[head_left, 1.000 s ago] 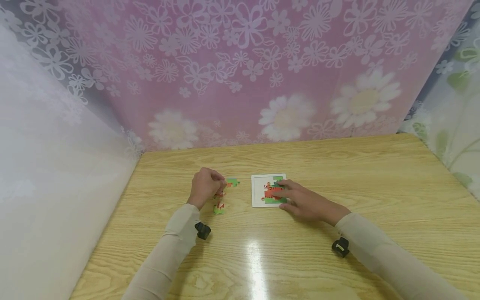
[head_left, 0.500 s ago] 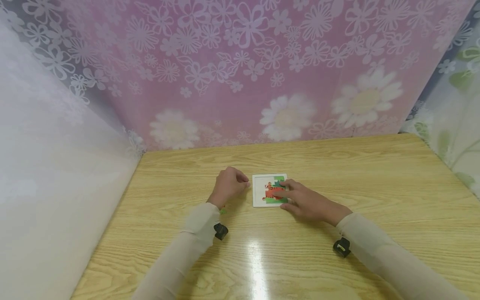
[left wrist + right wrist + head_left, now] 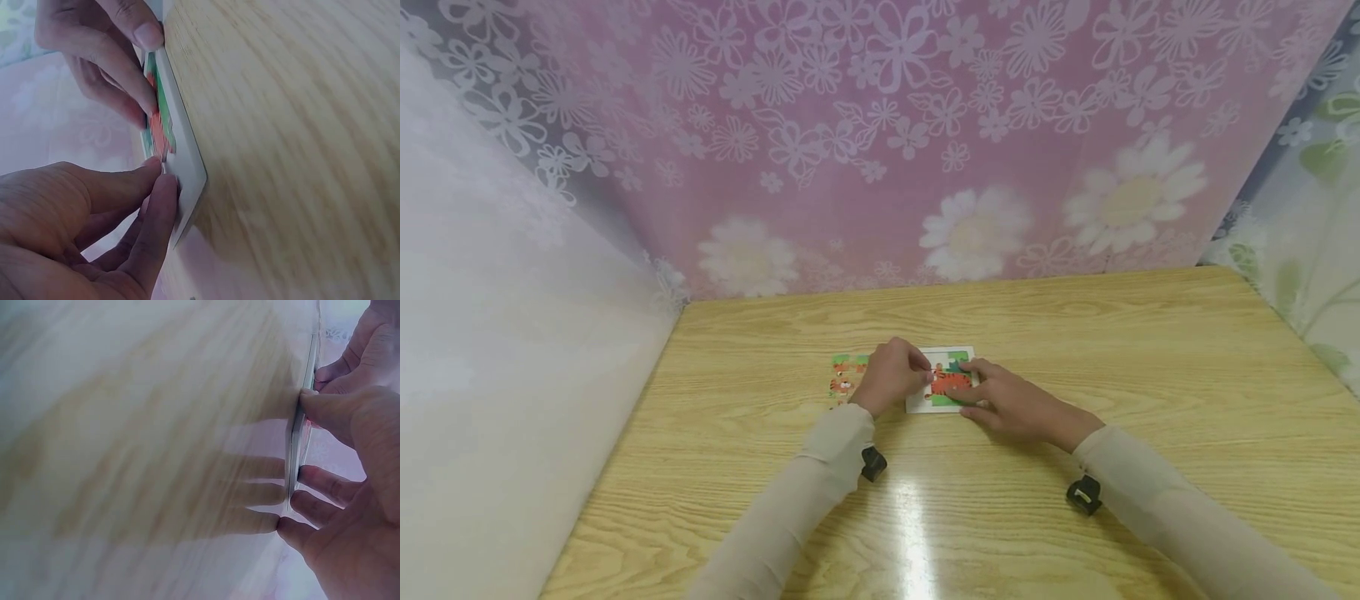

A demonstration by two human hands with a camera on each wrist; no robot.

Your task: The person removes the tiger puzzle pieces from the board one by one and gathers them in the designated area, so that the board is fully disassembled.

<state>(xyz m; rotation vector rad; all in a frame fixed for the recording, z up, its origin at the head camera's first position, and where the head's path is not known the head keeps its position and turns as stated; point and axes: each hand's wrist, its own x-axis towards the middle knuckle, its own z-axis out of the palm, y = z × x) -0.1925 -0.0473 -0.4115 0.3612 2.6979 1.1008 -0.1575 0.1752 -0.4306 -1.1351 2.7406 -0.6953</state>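
A white square puzzle board (image 3: 919,407) lies on the table, its right part filled with joined jigsaw pieces (image 3: 951,383) of a red-orange striped animal on green. My left hand (image 3: 891,379) is over the board's left part, thumb and forefinger pinching a small puzzle piece, mostly hidden, against the joined pieces. In the left wrist view those fingertips touch the board's inner face. My right hand (image 3: 1018,406) rests along the board's right side, fingers spread and fairly straight. One finger lies on the picture, and the thumb (image 3: 325,409) touches the near edge in the right wrist view.
Loose puzzle pieces lie left of the board, partly behind my left hand: a tiger-face piece (image 3: 842,386) and green-and-orange pieces (image 3: 848,364). The wooden table (image 3: 1000,533) meets a pink floral curtain (image 3: 865,208) at the back and a pale wall (image 3: 512,333) at the left.
My left hand has moved right, from the loose pieces onto the board, bringing a puzzle piece along. The right hand has stayed on the board's right side.
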